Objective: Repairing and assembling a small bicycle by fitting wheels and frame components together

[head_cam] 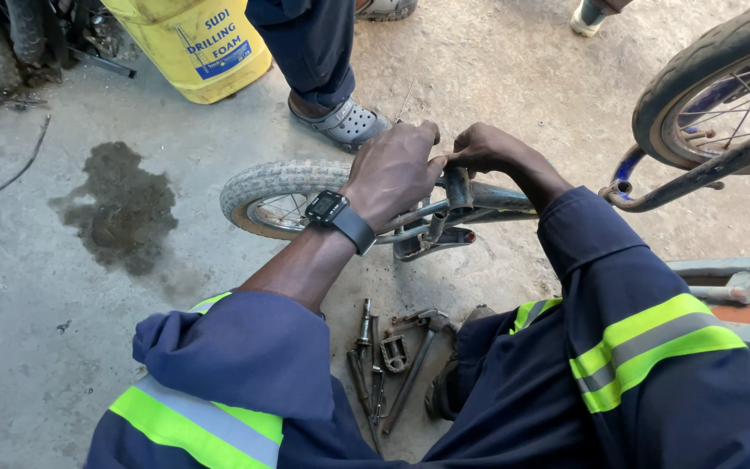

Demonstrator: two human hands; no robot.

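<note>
We've got both hands, left (392, 174) and right (479, 148), clamped together on the frame (479, 198); best keep the wheel (275, 195) steady, tools (388, 360) lie just below.

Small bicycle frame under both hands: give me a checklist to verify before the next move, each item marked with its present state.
1. Left hand on the dark metal bicycle frame: ok.
2. Right hand at the frame's top tube end: ok.
3. Part gripped between the fingers visible: cannot tell.
4. Small grey-tyred wheel resting on the concrete floor: ok.
5. Metal hand tools lying near the knees: ok.
6. Bystander's grey sandalled foot apart from the wheel: ok.
</note>
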